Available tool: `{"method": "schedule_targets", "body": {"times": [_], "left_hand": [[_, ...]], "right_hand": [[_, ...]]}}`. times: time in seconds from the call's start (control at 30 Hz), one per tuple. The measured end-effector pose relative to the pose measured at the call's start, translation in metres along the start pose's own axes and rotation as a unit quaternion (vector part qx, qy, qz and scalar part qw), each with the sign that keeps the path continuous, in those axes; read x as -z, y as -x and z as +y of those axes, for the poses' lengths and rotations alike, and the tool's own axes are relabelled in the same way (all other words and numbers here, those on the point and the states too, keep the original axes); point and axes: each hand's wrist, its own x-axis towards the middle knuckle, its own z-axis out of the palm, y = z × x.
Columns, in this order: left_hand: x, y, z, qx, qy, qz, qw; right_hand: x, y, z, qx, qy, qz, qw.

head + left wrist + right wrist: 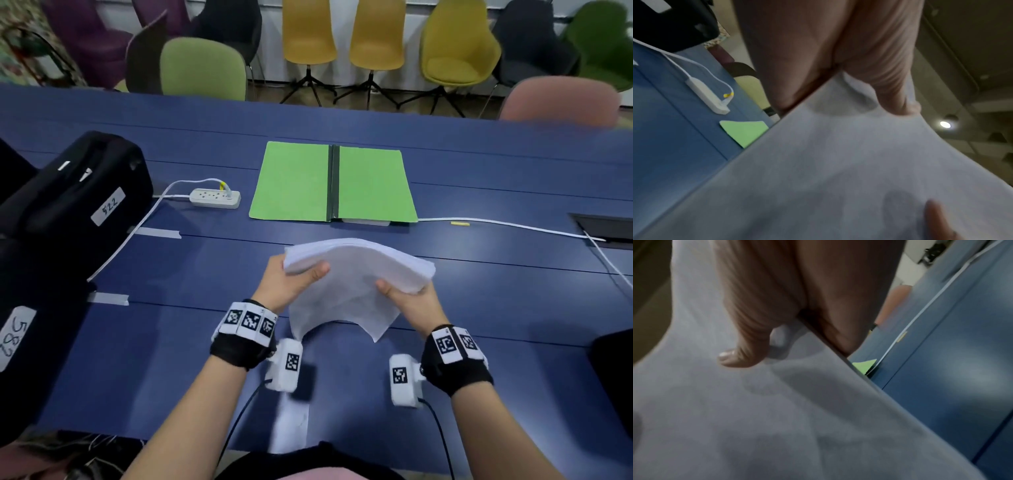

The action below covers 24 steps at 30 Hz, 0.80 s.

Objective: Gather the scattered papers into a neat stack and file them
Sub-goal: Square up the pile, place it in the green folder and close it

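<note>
A thick stack of white papers (356, 270) is held above the blue table (171, 267), bowed upward in the middle. My left hand (294, 277) grips its left edge, thumb on top. My right hand (407, 298) grips the right edge the same way. In the left wrist view the papers (838, 162) fill the frame under my thumb (898, 97). The right wrist view shows the papers (777, 410) under my thumb (744, 353). An open green folder (308, 185) with a dark spine lies flat beyond the stack; its corners show (744, 131) (864, 365).
A white power strip (215, 198) with its cord lies left of the folder. Black cases (75, 192) with number labels stand at the left. A white cable (507, 224) runs right to a table hatch (606, 231). Chairs line the far side.
</note>
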Motion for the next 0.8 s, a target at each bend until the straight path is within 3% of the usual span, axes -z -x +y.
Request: {"method": "schedule_targets", "body": {"times": [0.33, 0.5, 0.57, 0.7, 0.8], "left_hand": [[-0.014, -0.011, 0.000, 0.072, 0.097, 0.101, 0.987], [-0.013, -0.013, -0.001, 0.029, 0.064, 0.069, 0.995], [-0.015, -0.014, 0.001, -0.003, 0.034, 0.064, 0.997], [-0.019, -0.020, 0.023, -0.071, 0.023, 0.111, 0.991], [-0.022, -0.023, 0.034, -0.103, 0.024, 0.100, 0.989]], "right_hand": [[-0.010, -0.006, -0.035, 0.055, -0.056, 0.066, 0.995], [-0.007, -0.009, -0.029, 0.038, -0.003, 0.023, 0.999], [-0.009, -0.010, -0.031, 0.043, 0.012, 0.040, 0.998], [-0.012, -0.014, -0.060, 0.099, -0.017, 0.079, 0.992], [-0.005, -0.016, -0.069, 0.129, -0.054, 0.070, 0.988]]}}
